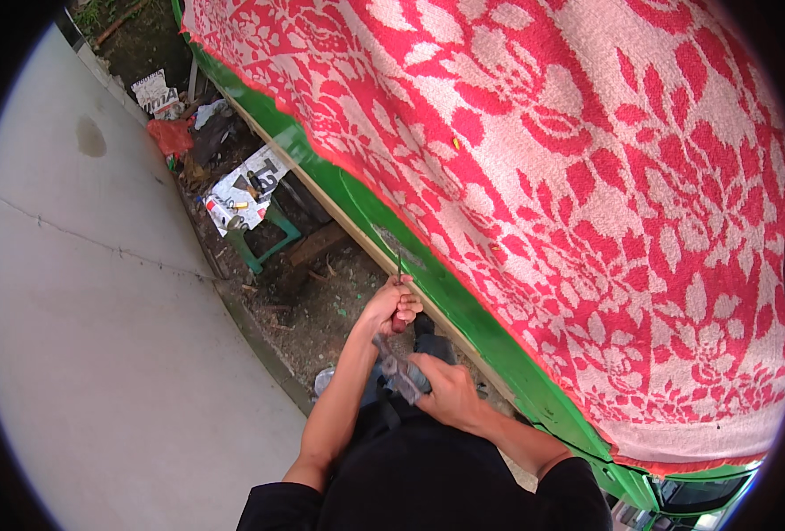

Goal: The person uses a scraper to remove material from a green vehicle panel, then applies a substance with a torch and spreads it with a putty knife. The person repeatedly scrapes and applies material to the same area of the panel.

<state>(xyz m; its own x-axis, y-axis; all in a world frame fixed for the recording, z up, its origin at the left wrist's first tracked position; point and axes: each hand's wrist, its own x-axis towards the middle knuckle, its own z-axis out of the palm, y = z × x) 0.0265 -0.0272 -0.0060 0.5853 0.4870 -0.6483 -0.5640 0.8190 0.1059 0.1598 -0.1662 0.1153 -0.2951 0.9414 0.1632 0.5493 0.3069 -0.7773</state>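
Note:
My left hand (394, 303) is closed round the reddish handle (398, 326) of a screwdriver-like tool. Its thin metal shaft (399, 264) points away from me, toward a rough grey patch (398, 247) on the green panel (357, 199). Whether the tip touches the panel is too small to tell. Just below, my right hand (448, 389) is curled round a grey, blurred object (394, 363) that reaches up close to the tool's handle. I cannot make out what kind of thing it is.
A red and pale floral towel (534, 177) covers much of the green body on the right. At left runs a curved grey wall (100, 292). Between them, a green stool (273, 239) bears printed sheets (233, 199) and small items. Litter, including a red bag (171, 137), lies farther off.

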